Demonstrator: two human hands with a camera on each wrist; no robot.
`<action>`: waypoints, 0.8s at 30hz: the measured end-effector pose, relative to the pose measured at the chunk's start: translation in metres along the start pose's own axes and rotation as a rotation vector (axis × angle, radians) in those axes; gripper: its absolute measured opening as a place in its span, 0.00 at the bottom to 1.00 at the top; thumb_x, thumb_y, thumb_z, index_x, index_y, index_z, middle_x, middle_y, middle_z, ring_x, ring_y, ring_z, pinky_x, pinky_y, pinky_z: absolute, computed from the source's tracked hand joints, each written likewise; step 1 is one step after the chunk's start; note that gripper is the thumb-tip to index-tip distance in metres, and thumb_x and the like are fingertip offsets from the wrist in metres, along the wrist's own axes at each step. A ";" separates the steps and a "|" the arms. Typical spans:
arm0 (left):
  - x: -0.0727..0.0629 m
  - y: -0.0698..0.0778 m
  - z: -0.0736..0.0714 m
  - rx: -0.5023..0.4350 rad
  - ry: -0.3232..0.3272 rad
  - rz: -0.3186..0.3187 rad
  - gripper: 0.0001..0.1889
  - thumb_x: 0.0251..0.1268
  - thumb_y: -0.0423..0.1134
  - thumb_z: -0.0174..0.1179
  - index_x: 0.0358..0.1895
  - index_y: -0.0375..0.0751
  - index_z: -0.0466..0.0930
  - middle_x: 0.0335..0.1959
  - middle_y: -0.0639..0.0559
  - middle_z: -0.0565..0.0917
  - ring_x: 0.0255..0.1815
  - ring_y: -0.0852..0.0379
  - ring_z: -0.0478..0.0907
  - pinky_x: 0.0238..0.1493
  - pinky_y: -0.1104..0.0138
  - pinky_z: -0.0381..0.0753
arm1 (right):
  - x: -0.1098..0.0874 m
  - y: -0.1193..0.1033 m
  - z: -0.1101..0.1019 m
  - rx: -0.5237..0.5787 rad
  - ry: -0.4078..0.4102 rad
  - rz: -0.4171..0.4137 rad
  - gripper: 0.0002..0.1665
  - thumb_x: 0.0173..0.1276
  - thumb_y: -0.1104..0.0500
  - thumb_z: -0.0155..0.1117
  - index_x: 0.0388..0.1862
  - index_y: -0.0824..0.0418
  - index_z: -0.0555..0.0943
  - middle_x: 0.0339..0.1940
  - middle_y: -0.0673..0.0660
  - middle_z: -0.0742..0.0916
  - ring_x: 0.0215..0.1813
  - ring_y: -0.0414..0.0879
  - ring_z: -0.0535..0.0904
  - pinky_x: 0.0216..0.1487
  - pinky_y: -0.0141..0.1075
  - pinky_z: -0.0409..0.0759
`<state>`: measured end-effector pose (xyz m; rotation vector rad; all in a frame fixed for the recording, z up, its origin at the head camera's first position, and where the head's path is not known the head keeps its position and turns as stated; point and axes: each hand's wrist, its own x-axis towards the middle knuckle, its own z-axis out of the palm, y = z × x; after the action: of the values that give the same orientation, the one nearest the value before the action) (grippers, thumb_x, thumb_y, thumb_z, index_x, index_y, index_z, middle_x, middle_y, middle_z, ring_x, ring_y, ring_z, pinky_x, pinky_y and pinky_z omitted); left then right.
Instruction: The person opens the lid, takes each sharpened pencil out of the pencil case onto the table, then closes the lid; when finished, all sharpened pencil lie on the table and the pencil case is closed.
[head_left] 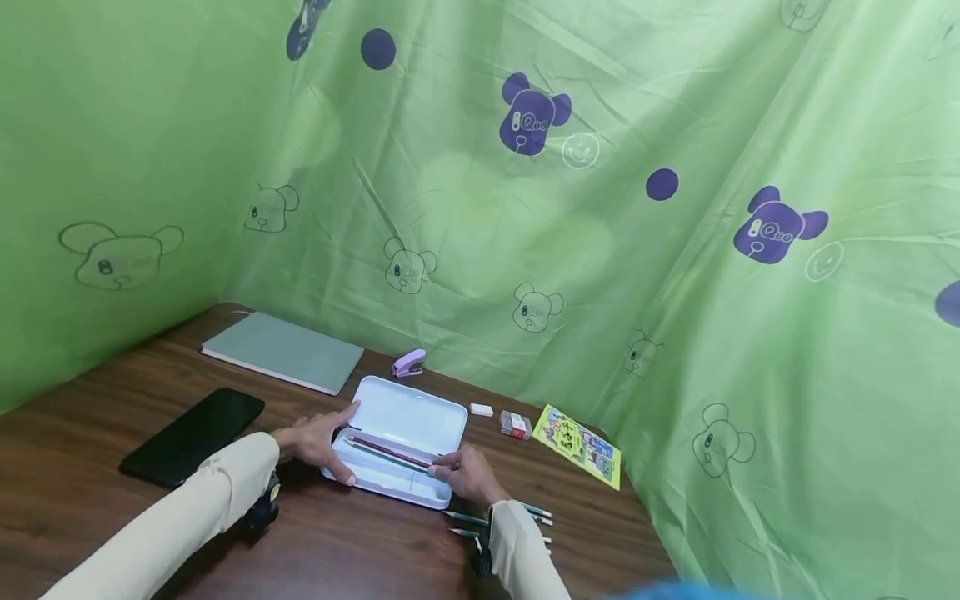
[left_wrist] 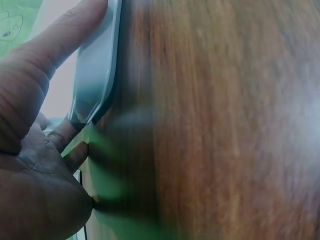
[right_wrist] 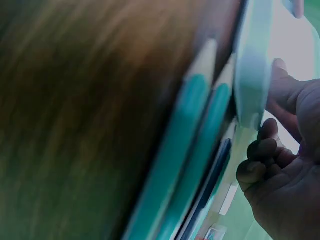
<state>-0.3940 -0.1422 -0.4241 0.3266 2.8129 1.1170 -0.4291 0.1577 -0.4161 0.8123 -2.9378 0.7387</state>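
Note:
An open white pencil case lies on the table, its lid tilted back. Two or so pencils, one reddish and one dark green, lie lengthwise inside. My left hand holds the case's left end; in the left wrist view the thumb lies along its side wall. At the right end, my right hand pinches the end of a pencil over the tray. The right wrist view shows its other fingers curled beside the case wall, the pencil itself hidden. Several green pencils lie beside the case, partly under my right wrist.
Behind the case lie a purple stapler, a white eraser, a small clear box and a yellow booklet. To the left are a grey notebook and a black pouch. A green curtain borders the table.

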 end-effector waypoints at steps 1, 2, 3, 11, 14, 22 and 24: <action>0.000 0.000 0.001 -0.004 0.001 -0.002 0.69 0.21 0.61 0.75 0.72 0.45 0.42 0.67 0.30 0.53 0.62 0.25 0.48 0.53 0.32 0.46 | 0.000 0.001 0.001 -0.010 0.001 -0.004 0.12 0.59 0.53 0.65 0.38 0.58 0.86 0.28 0.49 0.82 0.29 0.38 0.70 0.26 0.30 0.67; -0.001 0.000 0.001 -0.008 0.000 -0.005 0.69 0.21 0.61 0.75 0.72 0.45 0.42 0.67 0.30 0.53 0.62 0.25 0.48 0.54 0.32 0.46 | 0.000 0.001 0.001 -0.017 0.003 -0.005 0.12 0.59 0.52 0.65 0.38 0.58 0.86 0.27 0.48 0.80 0.28 0.38 0.69 0.26 0.30 0.67; -0.001 0.001 0.002 -0.014 -0.002 -0.008 0.69 0.21 0.61 0.75 0.72 0.45 0.42 0.67 0.30 0.53 0.62 0.25 0.48 0.54 0.32 0.45 | 0.000 0.002 0.002 -0.015 0.004 -0.009 0.12 0.59 0.53 0.65 0.37 0.58 0.86 0.26 0.48 0.79 0.28 0.38 0.68 0.25 0.30 0.66; 0.000 0.003 -0.001 -0.002 -0.014 -0.002 0.69 0.21 0.61 0.75 0.72 0.46 0.42 0.67 0.31 0.53 0.62 0.25 0.48 0.54 0.32 0.46 | -0.002 0.003 0.000 0.038 0.006 0.014 0.08 0.57 0.55 0.68 0.31 0.58 0.86 0.25 0.47 0.75 0.29 0.39 0.68 0.27 0.31 0.67; 0.001 0.004 -0.001 -0.002 -0.016 0.000 0.69 0.21 0.61 0.75 0.72 0.45 0.42 0.67 0.31 0.53 0.63 0.26 0.47 0.54 0.32 0.45 | -0.003 0.002 -0.001 0.048 0.007 0.014 0.06 0.56 0.55 0.68 0.29 0.56 0.85 0.23 0.47 0.75 0.28 0.39 0.67 0.26 0.31 0.65; 0.004 0.003 -0.002 0.002 -0.025 -0.027 0.69 0.21 0.62 0.75 0.72 0.47 0.41 0.68 0.31 0.52 0.62 0.25 0.46 0.53 0.31 0.44 | -0.003 0.000 -0.003 0.093 -0.039 0.043 0.05 0.57 0.57 0.67 0.26 0.57 0.83 0.20 0.47 0.77 0.24 0.38 0.69 0.23 0.30 0.66; 0.005 0.002 -0.002 0.004 -0.029 -0.029 0.69 0.21 0.63 0.74 0.72 0.47 0.41 0.68 0.31 0.52 0.62 0.25 0.47 0.53 0.31 0.45 | -0.003 0.000 -0.003 0.097 -0.050 0.051 0.05 0.57 0.57 0.67 0.25 0.57 0.83 0.18 0.47 0.77 0.23 0.38 0.69 0.22 0.30 0.66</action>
<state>-0.3983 -0.1408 -0.4214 0.2989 2.7855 1.0917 -0.4264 0.1606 -0.4136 0.7753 -2.9984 0.8838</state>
